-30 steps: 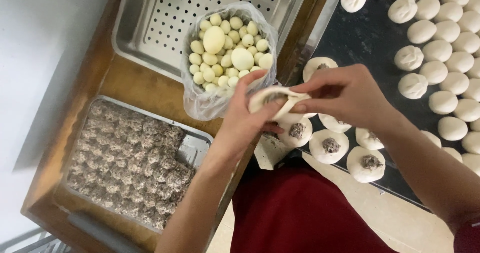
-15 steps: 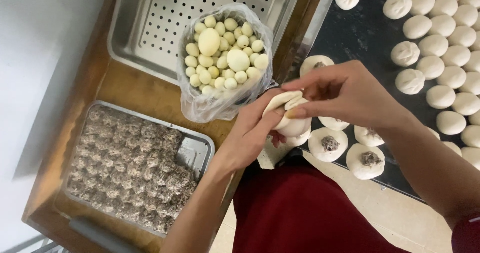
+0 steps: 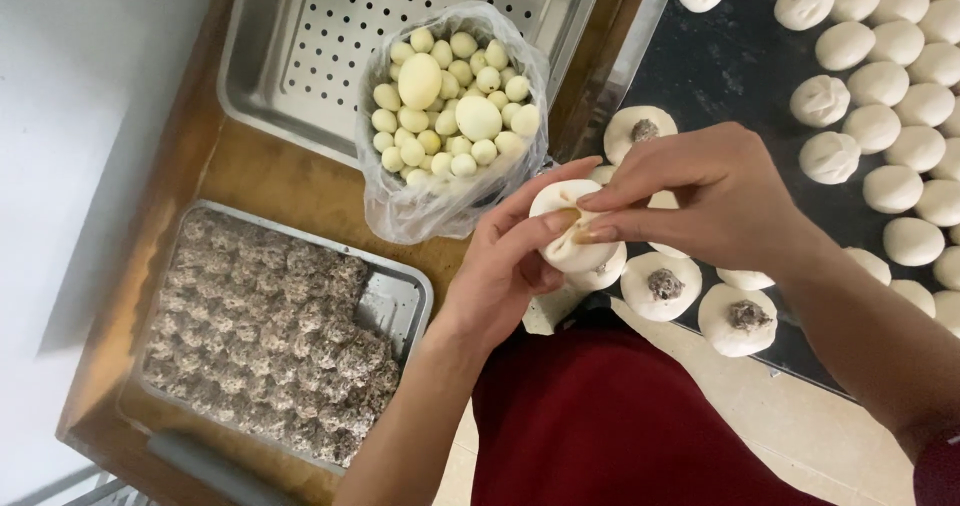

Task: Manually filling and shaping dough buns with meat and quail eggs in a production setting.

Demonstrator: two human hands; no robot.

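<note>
My left hand (image 3: 510,256) cups a round piece of white dough (image 3: 562,228) from below. My right hand (image 3: 700,201) reaches over it from the right, thumb and fingers pinching the dough's top edge together. A bit of yellowish filling shows at the pinch. Just under my hands, on the dark work surface (image 3: 740,66), lie flat dough rounds with dark filling (image 3: 660,284) in their middles.
A clear bag of pale yellow balls (image 3: 450,106) stands to the left of my hands. A metal tray of dark crumbly filling balls (image 3: 270,331) sits on the wooden table (image 3: 270,176). Behind is a perforated steel tray (image 3: 330,26). Several closed white buns (image 3: 880,96) fill the right.
Both hands have kept the dough between them while the fingers worked round its rim; the dough has turned a little and closed further over the filling.
</note>
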